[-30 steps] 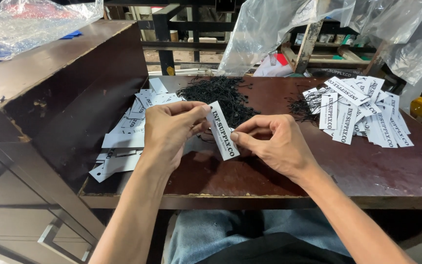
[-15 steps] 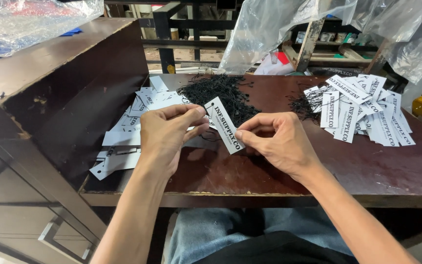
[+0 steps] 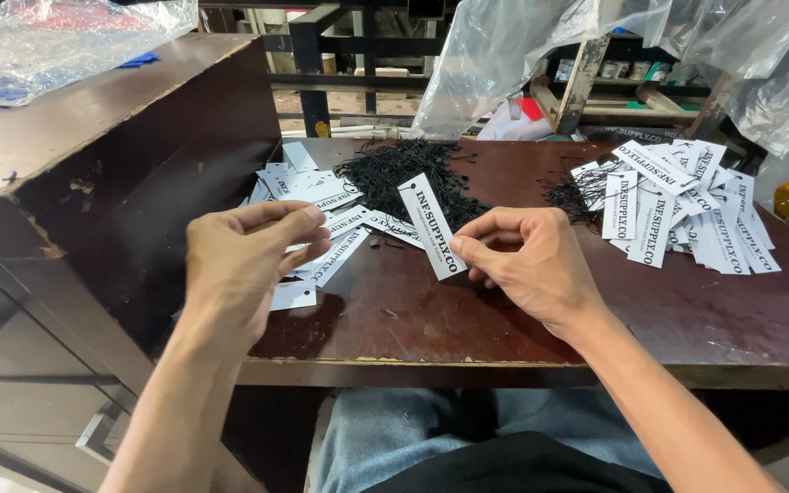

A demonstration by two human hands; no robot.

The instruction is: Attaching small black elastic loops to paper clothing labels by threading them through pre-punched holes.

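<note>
Right hand (image 3: 527, 265) pinches a white tag (image 3: 432, 226) by its lower end; long axis tilts up-left. Left hand (image 3: 244, 260) hovers loosely curled, empty.

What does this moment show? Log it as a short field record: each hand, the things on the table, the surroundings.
right hand: pinches the lower end of a white paper tag, held tilted above the table
left hand: fingers curled, apart from the tag, holds nothing visible
table: dark brown wood
centre: heap of black strings
left pile of tags: loose white tags
right pile of tags: white tags, black strings at its edge
behind: clear plastic sheeting
</note>
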